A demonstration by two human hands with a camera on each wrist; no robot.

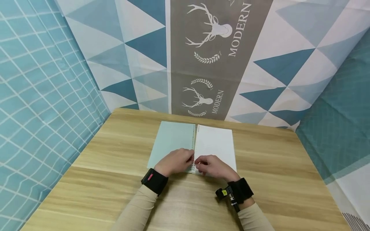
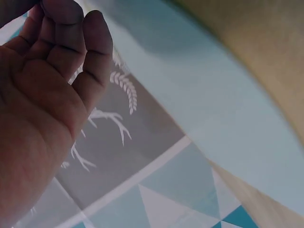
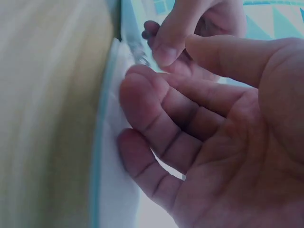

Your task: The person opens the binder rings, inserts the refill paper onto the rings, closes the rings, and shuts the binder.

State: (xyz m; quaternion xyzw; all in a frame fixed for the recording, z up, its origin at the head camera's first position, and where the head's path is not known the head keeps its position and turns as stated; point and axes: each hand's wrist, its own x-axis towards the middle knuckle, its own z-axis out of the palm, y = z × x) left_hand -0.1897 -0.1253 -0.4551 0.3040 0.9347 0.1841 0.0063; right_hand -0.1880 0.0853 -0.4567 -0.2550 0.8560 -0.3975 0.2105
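An open spiral notebook (image 1: 170, 141) lies flat on the wooden table (image 1: 115, 192), pale green cover to the left and a white page (image 1: 215, 142) to the right. Both hands meet at the near end of its wire spiral (image 1: 195, 138). My left hand (image 1: 189, 159) pinches the spiral's near end (image 3: 137, 52), its fingertips (image 3: 166, 47) curled there. My right hand (image 1: 200, 165) rests its slightly bent fingers (image 3: 142, 95) on the white page's edge (image 3: 114, 180), with the thumb free above. The left wrist view shows my left hand (image 2: 52, 71) curled over the green cover (image 2: 213, 104).
The table's back edge meets a hanging cloth (image 1: 202, 57) printed with triangles and deer heads. Checked teal cloth (image 1: 40, 96) closes the left side and teal cloth (image 1: 341, 112) the right. Bare wood surrounds the notebook, and both wrists wear black straps.
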